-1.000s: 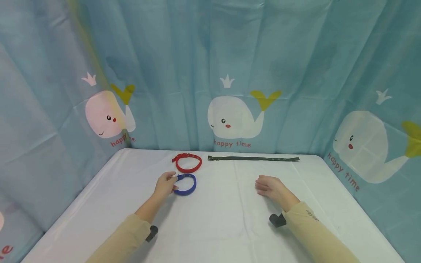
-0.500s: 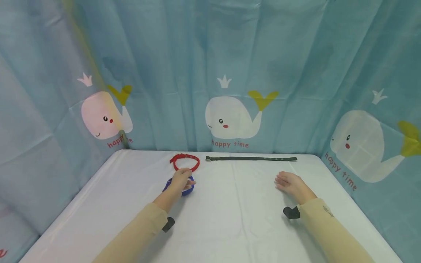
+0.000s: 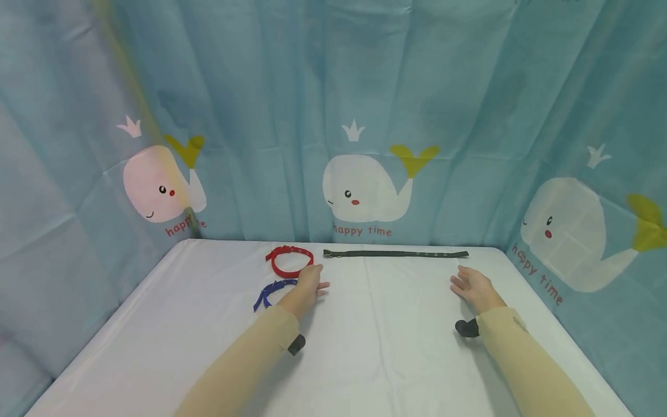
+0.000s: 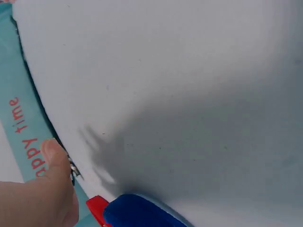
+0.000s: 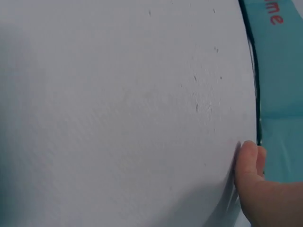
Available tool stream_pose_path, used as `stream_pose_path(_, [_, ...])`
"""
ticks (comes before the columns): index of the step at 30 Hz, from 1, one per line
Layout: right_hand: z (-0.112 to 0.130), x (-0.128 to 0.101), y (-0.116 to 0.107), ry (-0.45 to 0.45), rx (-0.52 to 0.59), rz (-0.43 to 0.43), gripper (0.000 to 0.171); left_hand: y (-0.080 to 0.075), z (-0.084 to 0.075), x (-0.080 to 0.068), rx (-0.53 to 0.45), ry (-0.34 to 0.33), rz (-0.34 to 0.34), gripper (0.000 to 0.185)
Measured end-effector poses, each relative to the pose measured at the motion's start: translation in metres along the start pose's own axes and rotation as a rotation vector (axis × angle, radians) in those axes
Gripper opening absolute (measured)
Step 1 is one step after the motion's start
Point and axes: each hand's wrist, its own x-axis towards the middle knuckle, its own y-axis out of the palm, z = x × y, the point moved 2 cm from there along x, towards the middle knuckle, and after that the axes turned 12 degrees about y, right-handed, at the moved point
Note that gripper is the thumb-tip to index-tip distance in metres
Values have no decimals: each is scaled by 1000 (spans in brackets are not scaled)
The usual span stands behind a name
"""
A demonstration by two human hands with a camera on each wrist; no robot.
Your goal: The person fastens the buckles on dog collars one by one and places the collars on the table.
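My left hand [image 3: 308,285] reaches forward with fingers extended and nothing in them, over the right side of a blue buckled collar [image 3: 275,285] and hiding part of its loop. Just behind lies a red collar [image 3: 291,274], also fastened into a loop. A dark green collar [image 3: 388,253] is stretched out straight along the back of the table, its metal buckle at the left end. In the left wrist view the blue collar [image 4: 137,210] lies below and beside the thumb. My right hand [image 3: 475,288], relaxed and holding nothing, is nearest the dark green collar's right end.
A white cloth covers the table [image 3: 385,336], whose back edge meets a teal curtain [image 3: 292,191] printed with whales. The curtain also runs along both sides. A black wrist camera [image 3: 296,344] sits under the left sleeve, another black camera [image 3: 466,328] by the right sleeve.
My left hand has left the blue collar's left side and moved right across it; the collar's strap end now shows at left. My right hand has shifted right and slightly away from me.
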Motion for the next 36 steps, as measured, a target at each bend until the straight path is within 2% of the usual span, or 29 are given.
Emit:
stream_pose_path(2, [6, 4, -2, -11, 6, -4, 53, 5, 2, 6, 41, 2, -6, 61])
stream_pose_path(3, [10, 6, -3, 2, 100, 0, 53, 8, 3, 10, 61, 5, -6, 63])
stream_pose_path(6, [19, 14, -6, 25, 204, -12, 54, 15, 5, 19, 107, 20, 4, 66])
stream_pose_path(11, [27, 28, -12, 48, 265, -30, 54, 22, 6, 34, 133, 43, -2, 70])
stream_pose_path(15, [30, 39, -18, 57, 352, -12, 57, 24, 6, 48, 144, 61, -11, 76])
stream_pose_path(20, [29, 46, -27, 64, 401, 18, 57, 28, 10, 63, 200, 31, 18, 81])
stream_pose_path(28, [30, 65, -39, 85, 532, 33, 61, 28, 13, 73, 236, 5, 42, 84])
stream_pose_path(33, [35, 74, -47, 102, 549, 21, 60, 27, 8, 82, 259, -9, 34, 81])
stream_pose_path(36, [35, 76, -48, 107, 454, -65, 61, 28, 9, 90, 242, 18, 20, 76])
